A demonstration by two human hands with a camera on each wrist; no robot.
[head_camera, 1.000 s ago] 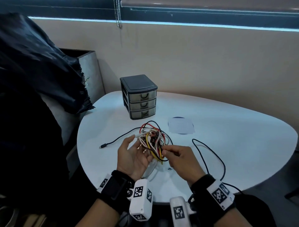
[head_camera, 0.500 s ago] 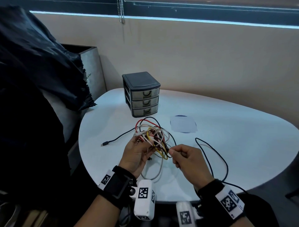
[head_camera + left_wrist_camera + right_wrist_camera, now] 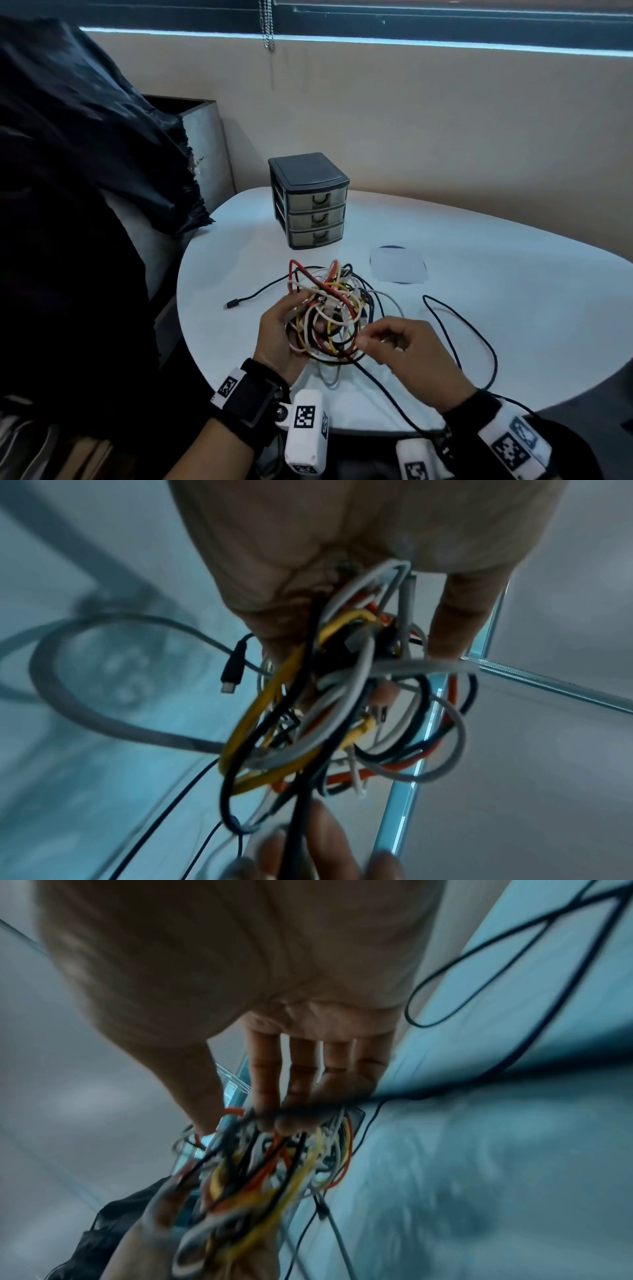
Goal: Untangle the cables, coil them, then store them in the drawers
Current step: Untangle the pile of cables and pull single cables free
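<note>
Red, yellow, white, seemingly black cables

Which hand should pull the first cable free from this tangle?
Right hand, probably: its fingers already pinch at the multicoloured cable tangle, while the left hand cradles it.

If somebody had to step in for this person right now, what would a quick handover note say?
Left hand: grips the cable tangle, raised off the table.
Right hand: pinches a strand at the tangle's near edge.
Black cable: loops loose on the table to the right; another black end with a plug lies to the left.
Drawers: at the back of the table, all three shut.
Done: nothing separated yet.
Left: untangle, coil each cable, store them in the drawers.
</note>
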